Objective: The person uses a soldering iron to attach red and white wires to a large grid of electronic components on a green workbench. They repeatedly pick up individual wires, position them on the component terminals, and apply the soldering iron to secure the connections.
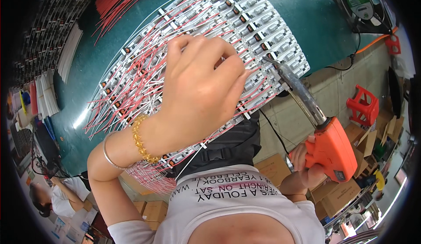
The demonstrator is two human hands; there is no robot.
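A large panel of small white circuit boards (267, 22) lies before me, with rows of components and many red and white wires (144, 64) across it. My left hand (204, 79) is over the middle of the panel, its fingers bent and pinched on a thin red wire at the boards; part of the grip is hidden. In my right hand (302, 158) is a soldering gun (334, 149) with an orange-red body, fingers wrapped round its handle. The metal barrel slants up and left, its tip at the boards just right of my left fingertips.
A bundle of red wires (116, 0) and a stack of white wires (70, 51) lie on the green tabletop (302, 37). A fan-like black device (362, 7) stands at the far right. Beyond the table edge are a red stool (363, 105) and cardboard boxes (342, 195). Another person (66, 195) sits at lower left.
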